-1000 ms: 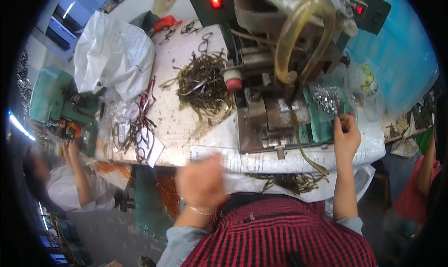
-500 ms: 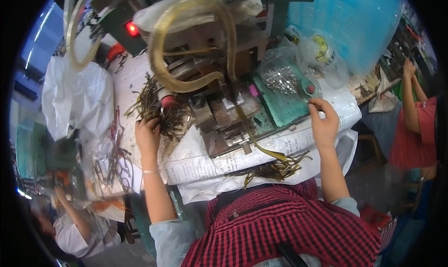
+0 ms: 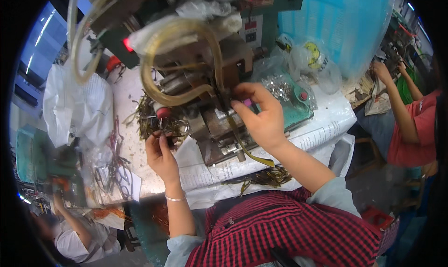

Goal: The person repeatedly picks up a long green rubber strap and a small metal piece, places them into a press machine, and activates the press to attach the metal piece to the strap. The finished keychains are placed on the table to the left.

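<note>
While the right hand [image 3: 261, 120] reaches into the bench press [image 3: 219, 103], its fingers pinch a small purple-tipped part [image 3: 247, 102] at the die, presumably to seat it squarely. Left hand [image 3: 161, 152] rests at the pile of olive wire pieces [image 3: 149, 122] on the counter [image 3: 126, 94], fingers narrow, picking at 1 piece; likely staged close for quick feeding. Tray of shiny metal parts [image 3: 284, 89] sits just beside the press.

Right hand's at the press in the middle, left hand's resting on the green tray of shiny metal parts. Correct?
Not quite. In the head view the right hand is at the press, but the left hand is not on the green tray: its fingers are at the pile of dark wire pieces left of the press. The tray lies beyond the right hand.
</note>
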Demonstrator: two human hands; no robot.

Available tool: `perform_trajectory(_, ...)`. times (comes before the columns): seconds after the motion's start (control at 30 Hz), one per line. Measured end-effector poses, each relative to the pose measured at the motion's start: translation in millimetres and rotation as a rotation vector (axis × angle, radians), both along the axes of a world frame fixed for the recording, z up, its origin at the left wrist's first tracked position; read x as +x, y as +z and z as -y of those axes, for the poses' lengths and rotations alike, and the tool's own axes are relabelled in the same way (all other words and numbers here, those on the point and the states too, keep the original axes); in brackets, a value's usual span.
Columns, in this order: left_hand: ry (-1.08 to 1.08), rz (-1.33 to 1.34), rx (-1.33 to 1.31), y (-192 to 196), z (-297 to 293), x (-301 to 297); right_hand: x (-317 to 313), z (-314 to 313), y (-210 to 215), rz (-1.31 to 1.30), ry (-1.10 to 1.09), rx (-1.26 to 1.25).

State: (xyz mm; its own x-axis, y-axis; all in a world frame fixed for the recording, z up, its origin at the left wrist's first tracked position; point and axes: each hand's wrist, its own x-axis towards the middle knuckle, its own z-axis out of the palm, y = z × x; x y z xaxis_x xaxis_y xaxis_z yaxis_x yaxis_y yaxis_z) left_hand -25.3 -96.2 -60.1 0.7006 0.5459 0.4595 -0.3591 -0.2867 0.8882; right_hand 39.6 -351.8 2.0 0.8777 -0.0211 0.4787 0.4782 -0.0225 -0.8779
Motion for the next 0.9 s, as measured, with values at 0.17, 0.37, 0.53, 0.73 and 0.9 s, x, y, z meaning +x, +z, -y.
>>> perform_trajectory(0.17,-0.083,0.429,0.043,76,33,-13,-3,-7,3,-0.102,0.123,0.162)
perform_trajectory(0.37,-0.179,0.359,0.245,147,56,5,-20,-12,29,-0.246,0.228,0.263)
perform_trajectory(0.53,-0.223,0.453,0.994,93,80,-7,-20,33,30,0.185,0.035,-0.385)
perform_trajectory(0.73,-0.258,0.538,1.12,75,104,5,9,91,-62,-0.018,-0.169,-0.711)
perform_trajectory(0.9,-0.273,0.525,1.093,70,101,7,29,117,-49,0.078,-0.404,-0.464)
